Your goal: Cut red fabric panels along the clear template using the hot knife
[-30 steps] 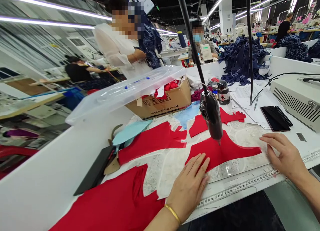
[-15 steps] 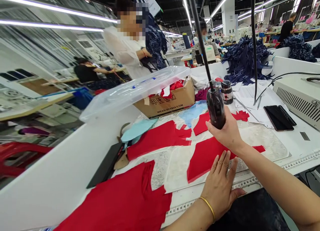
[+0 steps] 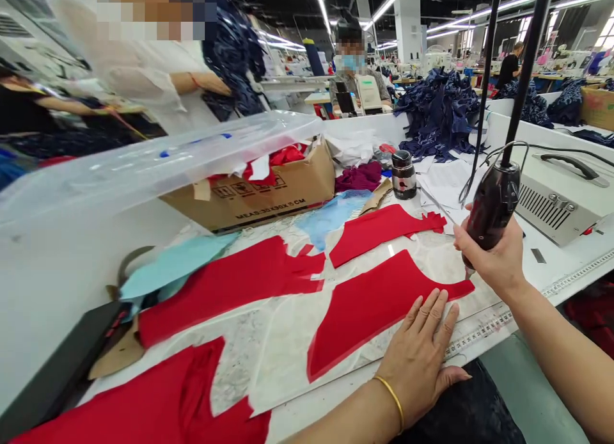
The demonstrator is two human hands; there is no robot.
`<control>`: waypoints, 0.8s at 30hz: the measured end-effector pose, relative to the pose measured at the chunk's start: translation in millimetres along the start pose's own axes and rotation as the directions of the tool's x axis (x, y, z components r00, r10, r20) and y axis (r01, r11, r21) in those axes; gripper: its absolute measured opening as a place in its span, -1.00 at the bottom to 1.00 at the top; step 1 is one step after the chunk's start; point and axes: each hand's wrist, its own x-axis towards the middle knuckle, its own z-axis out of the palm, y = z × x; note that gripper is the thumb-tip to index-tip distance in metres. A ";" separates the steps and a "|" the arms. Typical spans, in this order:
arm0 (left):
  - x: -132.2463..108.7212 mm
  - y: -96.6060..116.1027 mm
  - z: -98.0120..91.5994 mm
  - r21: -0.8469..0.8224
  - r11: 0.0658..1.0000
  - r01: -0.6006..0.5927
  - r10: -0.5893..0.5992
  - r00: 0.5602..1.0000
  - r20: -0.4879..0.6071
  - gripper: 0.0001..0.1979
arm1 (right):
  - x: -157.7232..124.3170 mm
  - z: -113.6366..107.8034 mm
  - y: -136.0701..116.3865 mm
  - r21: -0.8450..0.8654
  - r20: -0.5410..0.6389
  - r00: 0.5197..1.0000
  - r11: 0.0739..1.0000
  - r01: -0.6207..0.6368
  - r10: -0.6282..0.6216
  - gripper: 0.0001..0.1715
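Left hand pressed flat on red fabric panel; right hand gripping black handheld cutter just beside panel's tip.

Bright, even light falls from the ceiling strip lights at 1 o'clock, leaving only faint shadows. Glare streaks the plastic lid at 10 o'clock. The red cloth looks sharp, while wide-angle distortion stretches and bends the frame's edges.

The blade of the handheld cutter looks hidden behind the right hand.
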 end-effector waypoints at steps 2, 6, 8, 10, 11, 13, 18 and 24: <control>11.2 1.3 1.1 -0.023 0.999 -0.027 0.027 1.000 0.001 -0.22 | -1.4 -5.4 2.7 -0.030 -0.023 1.000 1.000 0.007 -0.008 -0.68; 27.1 2.8 3.6 -0.064 0.997 -0.054 0.054 0.999 0.004 -0.23 | -3.1 -7.5 4.9 -0.063 -0.056 0.996 0.996 0.070 -0.074 -0.72; 31.2 3.1 5.0 -0.077 0.995 -0.062 0.062 0.998 0.006 -0.24 | -3.0 -7.3 4.8 -0.066 -0.062 0.993 0.994 0.092 -0.096 -0.73; 33.4 2.9 6.0 -0.089 0.994 -0.064 0.065 0.998 0.008 -0.24 | -2.9 -7.1 4.3 -0.060 -0.064 0.994 0.994 0.090 -0.093 -0.72; 34.0 2.7 6.3 -0.093 0.994 -0.063 0.065 0.998 0.012 -0.24 | -2.9 -7.0 4.0 -0.058 -0.065 0.994 0.995 0.084 -0.088 -0.71; 34.6 2.3 6.7 -0.094 0.994 -0.060 0.062 0.998 0.025 -0.25 | -3.2 -6.9 3.7 -0.067 -0.077 0.993 0.995 0.079 -0.084 -0.72; 34.2 2.8 7.9 -0.104 0.993 -0.054 0.056 0.998 0.015 -0.26 | -3.0 -6.3 4.8 -0.115 -0.093 0.988 0.987 0.109 -0.120 -0.77; 32.4 3.3 9.9 -0.117 0.991 -0.071 0.071 0.997 0.000 -0.27 | -3.4 -5.1 6.8 -0.084 -0.094 0.989 0.991 0.109 -0.117 -0.79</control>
